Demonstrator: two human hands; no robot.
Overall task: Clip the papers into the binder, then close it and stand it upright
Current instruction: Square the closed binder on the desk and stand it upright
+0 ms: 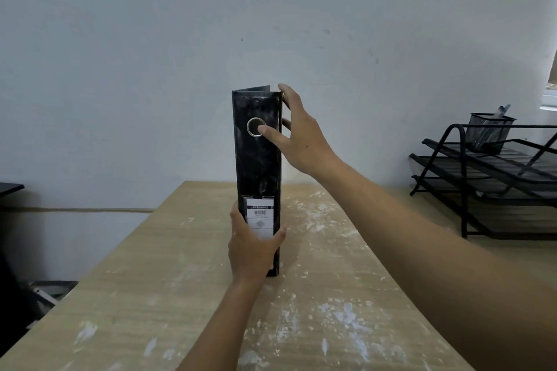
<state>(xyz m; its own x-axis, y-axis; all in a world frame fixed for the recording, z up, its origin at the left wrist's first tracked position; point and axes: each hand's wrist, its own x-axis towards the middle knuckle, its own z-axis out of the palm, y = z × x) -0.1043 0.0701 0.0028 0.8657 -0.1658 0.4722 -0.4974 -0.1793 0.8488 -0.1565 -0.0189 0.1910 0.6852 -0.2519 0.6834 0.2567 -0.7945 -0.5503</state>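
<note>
Counter (187,295) first: it fills the lower half of your view, pale wood grain running away from you toward the wall (150,54), with white smears scattered over its surface, thickest toward 5 o'clock. At 3 o'clock a black wire tray rack (494,187) stands on the counter against the wall, and a black mesh cup (489,134) sits on its top tier.

At the centre of the view the binder (257,166) is closed and standing upright on the counter, its black, scuffed spine facing you. A white label (259,217) is low on the spine and a metal-rimmed finger hole (255,127) is high on it.

Your left hand (251,250) wraps the bottom of the spine: thumb on the right edge, fingers round the left edge, so this grip is clamped on the binder. Your right hand (301,135) is at the top right corner, at about 1 o'clock from the label. Its grip is spread, the thumb tip resting by the finger hole and the fingers lying along the right cover, the index fingertip rising above the top edge.
</note>
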